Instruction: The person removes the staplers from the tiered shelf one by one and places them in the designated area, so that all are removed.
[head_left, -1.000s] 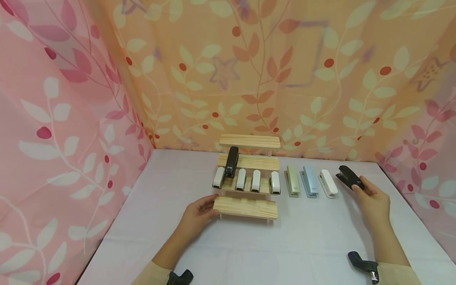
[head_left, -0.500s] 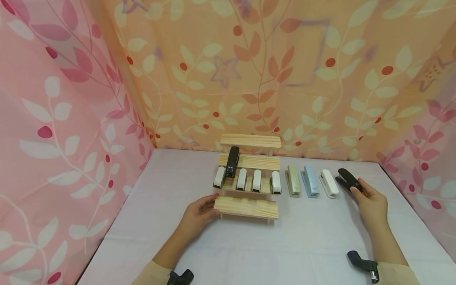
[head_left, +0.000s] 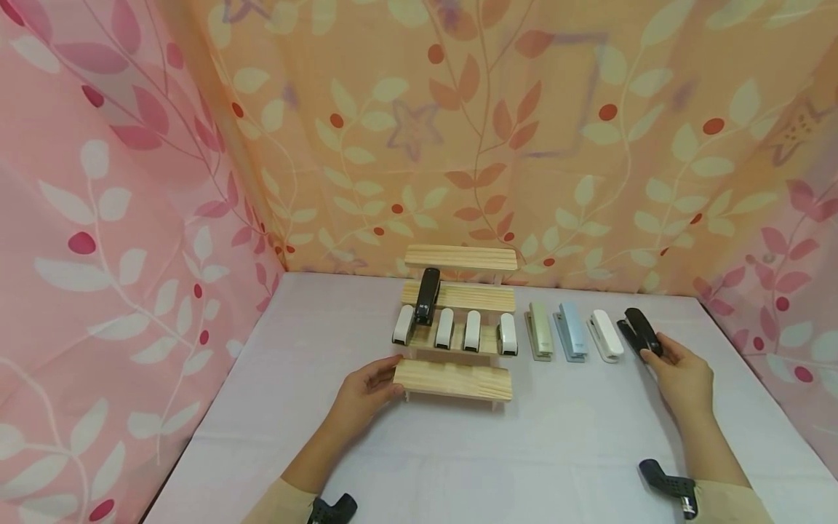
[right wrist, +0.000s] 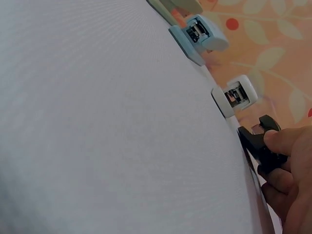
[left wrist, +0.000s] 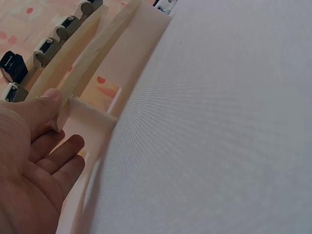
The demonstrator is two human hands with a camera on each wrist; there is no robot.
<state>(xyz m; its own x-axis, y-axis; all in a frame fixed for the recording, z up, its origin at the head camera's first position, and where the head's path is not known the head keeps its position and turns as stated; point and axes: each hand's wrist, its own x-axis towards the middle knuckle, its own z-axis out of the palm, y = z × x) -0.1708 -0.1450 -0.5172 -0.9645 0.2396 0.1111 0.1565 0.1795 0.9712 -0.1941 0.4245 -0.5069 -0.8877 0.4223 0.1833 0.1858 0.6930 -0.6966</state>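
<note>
My right hand [head_left: 684, 378] grips a black stapler [head_left: 643, 331] at its near end, on the right of the table. In the right wrist view, the thumb presses one side of that black stapler [right wrist: 265, 146] and curled fingers lie on the other. At the stepped wooden display stand [head_left: 452, 380], my left hand [head_left: 361, 397] pinches the left end of the lowest board; the left wrist view shows the thumb [left wrist: 48, 97] on top. Several white-topped staplers [head_left: 471, 331] sit on the tier above, and another black stapler [head_left: 428, 295] leans across two tiers.
Right of the stand, a green stapler [head_left: 540, 331], a blue stapler [head_left: 572, 332] and a white stapler [head_left: 605, 336] lie in a row on the white tablecloth [head_left: 524, 458]. Patterned curtains [head_left: 366, 167] close off the back and both sides.
My right hand has turned the black stapler so its far end points more straight away from me, and has shifted it slightly. The left hand and the stand stay put.
</note>
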